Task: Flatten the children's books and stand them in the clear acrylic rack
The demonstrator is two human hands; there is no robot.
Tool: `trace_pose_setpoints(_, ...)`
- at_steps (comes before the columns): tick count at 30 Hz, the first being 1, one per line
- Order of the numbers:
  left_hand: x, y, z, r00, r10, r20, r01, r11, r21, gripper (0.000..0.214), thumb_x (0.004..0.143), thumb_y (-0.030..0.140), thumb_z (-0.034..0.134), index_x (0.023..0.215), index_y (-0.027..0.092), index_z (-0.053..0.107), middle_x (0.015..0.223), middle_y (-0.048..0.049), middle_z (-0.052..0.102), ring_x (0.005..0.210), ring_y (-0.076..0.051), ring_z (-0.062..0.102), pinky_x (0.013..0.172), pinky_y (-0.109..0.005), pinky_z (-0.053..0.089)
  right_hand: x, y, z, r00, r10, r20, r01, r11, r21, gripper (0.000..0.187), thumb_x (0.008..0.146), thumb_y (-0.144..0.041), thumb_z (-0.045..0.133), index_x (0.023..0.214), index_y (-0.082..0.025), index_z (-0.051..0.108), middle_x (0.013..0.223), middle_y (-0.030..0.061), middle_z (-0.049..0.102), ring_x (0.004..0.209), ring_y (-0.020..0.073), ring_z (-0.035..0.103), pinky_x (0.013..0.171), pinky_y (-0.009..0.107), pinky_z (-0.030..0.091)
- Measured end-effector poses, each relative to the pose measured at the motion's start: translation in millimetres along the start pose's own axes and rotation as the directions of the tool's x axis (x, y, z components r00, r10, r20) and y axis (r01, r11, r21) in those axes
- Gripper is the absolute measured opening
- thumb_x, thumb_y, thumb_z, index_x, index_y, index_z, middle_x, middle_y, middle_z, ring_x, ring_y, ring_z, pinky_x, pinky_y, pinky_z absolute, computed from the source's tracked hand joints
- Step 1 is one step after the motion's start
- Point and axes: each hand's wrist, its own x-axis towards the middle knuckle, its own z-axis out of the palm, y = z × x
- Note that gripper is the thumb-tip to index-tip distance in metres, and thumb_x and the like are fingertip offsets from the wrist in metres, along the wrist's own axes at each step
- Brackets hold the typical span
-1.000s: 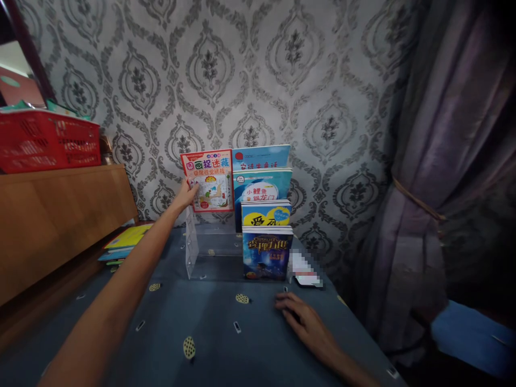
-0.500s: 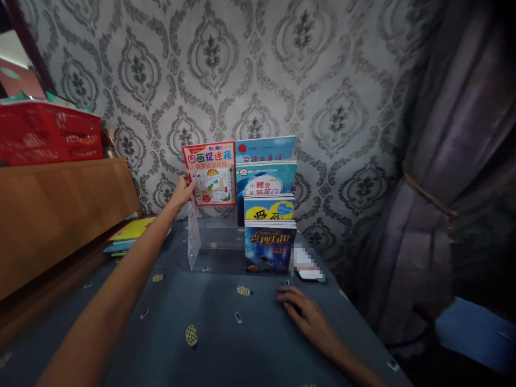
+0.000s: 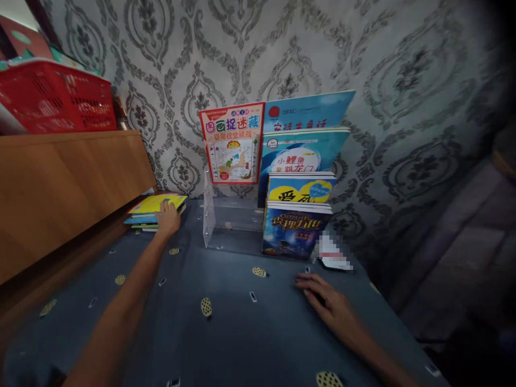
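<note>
A clear tiered book stand (image 3: 226,226) stands on the blue cloth by the wall. A red-covered children's book (image 3: 233,142) sits alone on its top left tier. Several blue and yellow books (image 3: 300,185) fill the right side, the front one dark blue (image 3: 295,230). My left hand (image 3: 167,217) rests on a yellow-topped stack of books (image 3: 155,207) lying left of the stand, fingers flat on the cover. My right hand (image 3: 326,301) lies flat on the cloth in front of the stand, fingers spread, holding nothing.
A wooden headboard (image 3: 60,183) runs along the left with a red plastic basket (image 3: 56,97) on top. A small blurred card (image 3: 334,255) lies right of the stand. The patterned wallpaper wall (image 3: 403,107) is close behind. A dark curtain (image 3: 475,226) hangs right.
My left hand has let go of the red-covered book, which stays on the stand, and has dropped down-left onto the yellow-topped stack. The view has moved closer. The right hand has stayed put.
</note>
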Motion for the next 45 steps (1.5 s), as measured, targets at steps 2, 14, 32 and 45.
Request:
trace_pose_setpoints(2,8,-13,-0.2,1.000,-0.003,0.031,-0.002,0.985,0.172,0.053,0.091,0.023,0.044,0.142,0.007,0.043,0.158,-0.0304,0.034,0.151,-0.041,0.022,0.113,-0.074,0.019,0,0,0,1.000,-0.001,-0.003,0.001,1.000,-0.002,0.035,0.095,-0.041,0.046,0.100,-0.023,0.076,0.126,0.0144,0.069,0.118,0.0306,0.066,0.103,0.050,0.052)
trace_pose_setpoints(14,24,-31,8.6,0.985,0.034,0.170,-0.112,0.873,0.474,0.047,0.094,0.016,0.035,0.138,0.007,0.050,0.129,-0.0292,0.058,0.119,-0.043,0.055,0.103,-0.074,0.026,-2,7,1,1.000,-0.009,0.002,0.009,1.000,-0.029,0.035,0.096,-0.040,0.046,0.106,-0.023,0.075,0.131,0.0149,0.067,0.120,0.0300,0.066,0.103,0.048,0.053)
trace_pose_setpoints(32,-41,-54,-16.8,0.968,0.120,0.219,-0.222,0.816,0.534,0.049,0.095,0.015,0.030,0.139,0.015,0.052,0.128,-0.0252,0.060,0.122,-0.039,0.054,0.103,-0.065,0.034,-1,11,5,0.998,-0.062,-0.004,0.062,0.995,-0.072,0.035,0.095,-0.043,0.046,0.101,-0.025,0.076,0.127,0.0134,0.069,0.119,0.0310,0.066,0.102,0.051,0.054)
trace_pose_setpoints(45,-97,-61,-24.4,0.947,0.137,0.292,-0.286,0.776,0.562,0.047,0.100,0.020,0.029,0.143,0.016,0.050,0.130,-0.0228,0.060,0.122,-0.036,0.056,0.104,-0.061,0.036,-2,6,4,0.997,-0.066,0.028,0.068,0.995,-0.070,0.035,0.096,-0.042,0.045,0.103,-0.025,0.075,0.130,0.0132,0.067,0.121,0.0301,0.065,0.104,0.051,0.053)
